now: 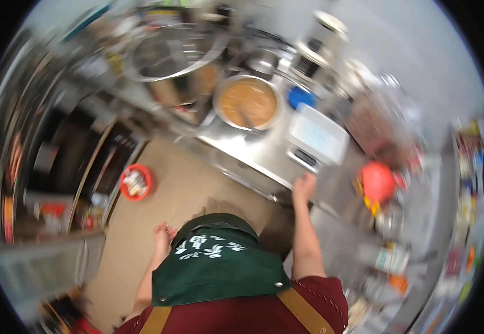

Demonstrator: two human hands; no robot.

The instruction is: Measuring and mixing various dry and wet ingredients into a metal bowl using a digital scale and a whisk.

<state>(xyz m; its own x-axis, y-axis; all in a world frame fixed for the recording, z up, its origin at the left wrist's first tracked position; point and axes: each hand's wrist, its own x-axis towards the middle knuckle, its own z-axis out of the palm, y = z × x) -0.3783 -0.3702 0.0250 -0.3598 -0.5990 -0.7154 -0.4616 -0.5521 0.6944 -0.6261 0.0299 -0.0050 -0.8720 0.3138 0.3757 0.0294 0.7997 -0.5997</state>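
Observation:
My right hand [305, 187] hovers by the counter's front edge, close to a kitchen scale [304, 158]. Motion blur smears its fingers, so I cannot tell whether it holds anything. On the scale sits a white rectangular tray [331, 146]. Low beside my apron [219, 261], my left hand [165, 235] hangs over the floor with fingers loosely bent and apart; nothing shows in it. A steel pot [217, 106] of orange-brown liquid [248, 100] stands on the steel counter [236, 146], left of the tray. Some utensil seems to dip into the liquid, too blurred to name.
A blue round thing [301, 97] lies behind the tray. Large clear bags [384, 119] and a red rounded object [378, 182] crowd the right. A big steel-rimmed vessel [175, 72] stands far left. On the floor is a red bin [149, 177] with litter, near open shelves [94, 167].

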